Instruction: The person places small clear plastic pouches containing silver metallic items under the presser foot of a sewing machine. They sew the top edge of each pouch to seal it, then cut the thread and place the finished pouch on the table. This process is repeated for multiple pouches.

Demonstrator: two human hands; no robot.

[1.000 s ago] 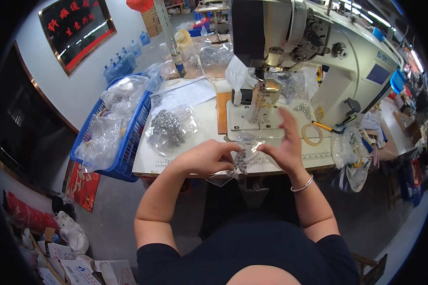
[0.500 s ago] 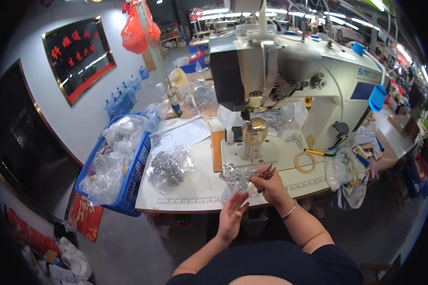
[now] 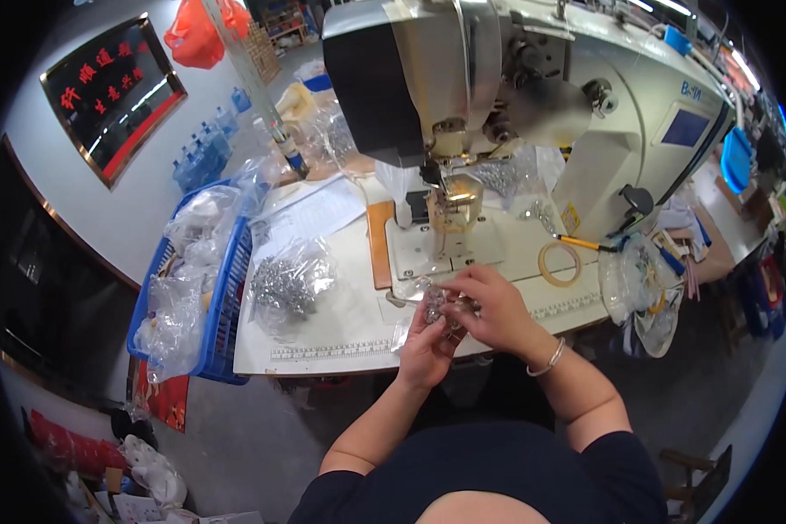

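Note:
In front of the sewing machine [image 3: 450, 236], my two hands meet at the table's front edge. My left hand [image 3: 426, 356] is closed around a silvery, glittering beaded piece [image 3: 435, 302], its fingers beneath and thumb on top. Over it bends my right hand [image 3: 498, 313], its fingertips pinched at the piece. A bit of metal [image 3: 470, 305] shows under those fingers; it looks like the thread snips seen earlier, mostly hidden by the hand. Left of my hands, a clear plastic bag [image 3: 293, 288] of similar silvery pieces lies on the white table [image 3: 349, 327].
A blue basket [image 3: 227, 301] full of clear bags stands against the table's left side. A tape roll [image 3: 559, 263], a yellow-black cutter [image 3: 585, 243] and a clear bag [image 3: 639, 284] lie right. Paper sheets [image 3: 313, 212] lie behind the silvery bag. A ruler strip [image 3: 332, 351] runs along the front edge.
My left hand has come up from below and closed on the silvery piece. My right hand has turned over it, hiding the snips' blades. The view has shifted closer to the machine.

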